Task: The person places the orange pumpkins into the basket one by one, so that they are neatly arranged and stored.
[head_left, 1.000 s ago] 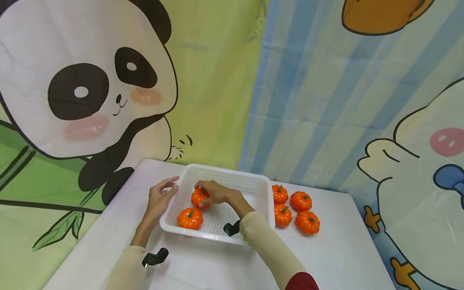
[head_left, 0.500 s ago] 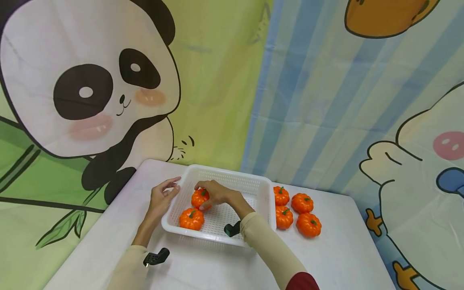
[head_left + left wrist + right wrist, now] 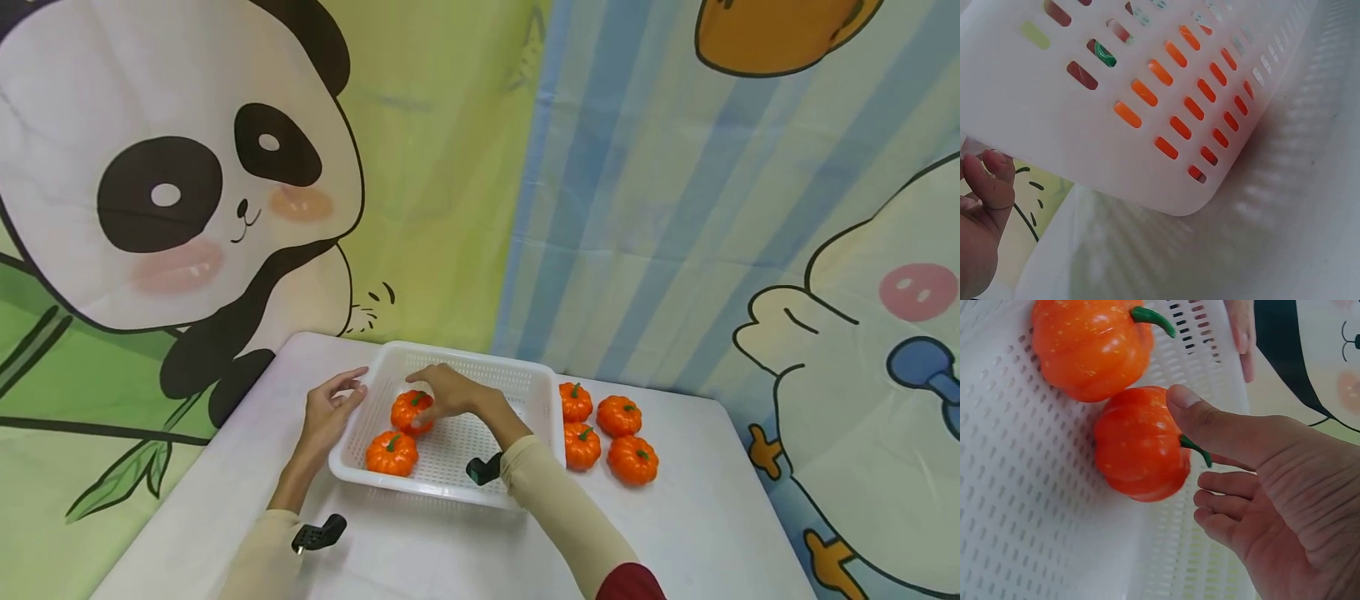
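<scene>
Two orange toy pumpkins with green stems sit in a white perforated basket [image 3: 465,354], against its left side. Over the far pumpkin [image 3: 405,410] my right hand [image 3: 453,392] is held with fingers spread. In the right wrist view, a gap separates the fingers from that pumpkin [image 3: 1138,447], and the thumb tip overlaps its edge. The near pumpkin [image 3: 392,454] lies close beside it. At the basket's left rim is my left hand [image 3: 326,417], fingers loosely bent. The left wrist view shows its fingers [image 3: 994,181] by the rim; whether they touch it I cannot tell.
Several more orange pumpkins [image 3: 633,460] stand on the white table [image 3: 712,517] just right of the basket. A printed cloth with a panda [image 3: 180,192] hangs behind the table. Both wrists carry small black cameras [image 3: 320,533].
My right hand has let go of the far pumpkin and risen slightly, its fingers spreading. The pumpkin stays in the basket. My left hand keeps its place at the rim.
</scene>
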`<state>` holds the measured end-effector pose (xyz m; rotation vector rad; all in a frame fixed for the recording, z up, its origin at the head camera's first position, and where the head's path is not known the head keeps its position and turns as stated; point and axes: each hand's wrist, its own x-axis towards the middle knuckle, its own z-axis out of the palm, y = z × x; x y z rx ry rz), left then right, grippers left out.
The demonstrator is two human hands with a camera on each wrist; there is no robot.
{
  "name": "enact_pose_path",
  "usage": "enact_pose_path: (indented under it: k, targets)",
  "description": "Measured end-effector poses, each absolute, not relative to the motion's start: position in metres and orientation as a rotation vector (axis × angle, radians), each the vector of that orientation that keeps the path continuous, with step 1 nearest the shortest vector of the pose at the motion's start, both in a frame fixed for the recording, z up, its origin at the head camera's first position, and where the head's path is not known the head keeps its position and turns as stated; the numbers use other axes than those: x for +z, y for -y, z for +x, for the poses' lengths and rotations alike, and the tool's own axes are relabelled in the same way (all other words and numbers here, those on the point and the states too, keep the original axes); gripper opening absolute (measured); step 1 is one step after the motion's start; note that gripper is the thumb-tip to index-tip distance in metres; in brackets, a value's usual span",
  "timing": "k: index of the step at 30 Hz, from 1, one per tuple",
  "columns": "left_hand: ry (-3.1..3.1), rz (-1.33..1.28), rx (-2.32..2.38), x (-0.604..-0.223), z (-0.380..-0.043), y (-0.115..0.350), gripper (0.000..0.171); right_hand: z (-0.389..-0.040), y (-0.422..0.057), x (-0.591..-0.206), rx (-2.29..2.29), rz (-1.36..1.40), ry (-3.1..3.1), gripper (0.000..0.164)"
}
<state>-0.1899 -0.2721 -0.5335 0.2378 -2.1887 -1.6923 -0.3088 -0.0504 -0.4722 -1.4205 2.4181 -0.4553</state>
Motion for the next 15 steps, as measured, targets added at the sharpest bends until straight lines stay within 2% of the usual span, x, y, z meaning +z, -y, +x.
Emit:
enact_pose_path:
  k: [15]
  targets:
    - [2.166,0.238,-1.709,-0.533,-0.191,0.272,0.04,-0.303,-0.001,-0.448,-0.626,-1.355,-2.522,0.082]
